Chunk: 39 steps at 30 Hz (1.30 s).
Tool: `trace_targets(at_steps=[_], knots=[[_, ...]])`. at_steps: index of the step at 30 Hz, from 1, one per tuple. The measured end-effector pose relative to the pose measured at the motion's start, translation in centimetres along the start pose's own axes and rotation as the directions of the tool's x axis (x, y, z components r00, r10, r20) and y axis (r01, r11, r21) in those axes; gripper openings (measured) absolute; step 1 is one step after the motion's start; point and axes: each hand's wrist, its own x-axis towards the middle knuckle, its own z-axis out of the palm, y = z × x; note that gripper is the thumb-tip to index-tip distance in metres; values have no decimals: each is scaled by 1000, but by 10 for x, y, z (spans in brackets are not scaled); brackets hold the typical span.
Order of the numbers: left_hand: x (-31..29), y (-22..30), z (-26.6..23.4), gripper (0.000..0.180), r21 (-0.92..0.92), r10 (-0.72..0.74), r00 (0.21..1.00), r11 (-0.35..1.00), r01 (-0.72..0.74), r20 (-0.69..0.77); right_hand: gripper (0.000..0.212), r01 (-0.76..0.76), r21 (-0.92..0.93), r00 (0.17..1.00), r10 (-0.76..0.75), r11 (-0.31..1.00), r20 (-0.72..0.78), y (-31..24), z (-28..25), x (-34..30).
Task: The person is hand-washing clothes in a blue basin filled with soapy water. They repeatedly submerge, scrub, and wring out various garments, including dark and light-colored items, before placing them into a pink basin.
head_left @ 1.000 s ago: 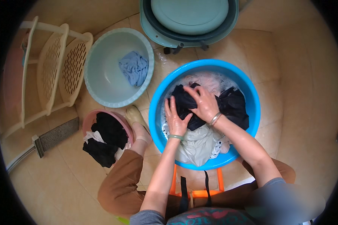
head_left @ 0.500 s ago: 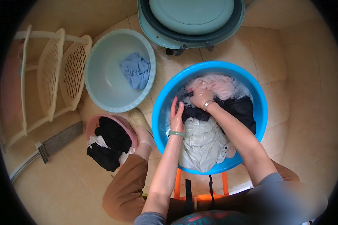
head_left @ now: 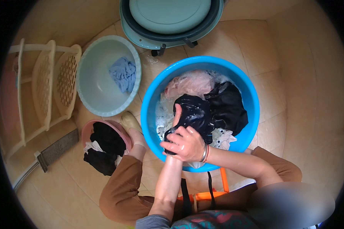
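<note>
A wet, soapy black garment (head_left: 195, 110) lies over my left hand (head_left: 177, 114) above the blue tub (head_left: 252, 91); only the upright thumb shows clearly, and the other fingers are under the cloth. My right hand (head_left: 187, 145) is closed over the cloth's near end at my left wrist, fingers slightly apart. Beyond, a pink garment (head_left: 189, 84) soaks in suds. Another black cloth (head_left: 229, 108) bunches along the tub's right side. White cloth with dark dots (head_left: 222, 138) shows beside my right hand.
Left of the tub, a pale green basin (head_left: 93, 82) holds a blue cloth (head_left: 123, 74). A pink basin (head_left: 120, 129) of black and white clothes stands by my left foot. Farther off are a folded green tub (head_left: 172, 17), a cream rack (head_left: 46, 84) and a flat mop (head_left: 59, 150).
My right hand has come out of the suds toward me, onto my left wrist. The black garment has been lifted over my left hand, covering most of the white cloth. The view has shifted slightly.
</note>
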Motion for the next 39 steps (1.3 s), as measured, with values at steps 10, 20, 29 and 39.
trace_targets(at_steps=[10,20,29,39], knots=[[6,-19,-33,46,-9,136,933,989,-147,-332,9,-303,83,944,311,949,-110,78,26,24],[25,6,-58,85,957,644,758,271,-102,-102,60,-337,-268,924,372,902,91,142,33,-8],[83,16,-126,62,904,301,940,426,21,-163,25,-589,-310,645,665,746,375,171,97,9],[30,14,-25,53,112,55,996,993,-47,-72,15,49,126,984,-70,991,166,13,5,-14]])
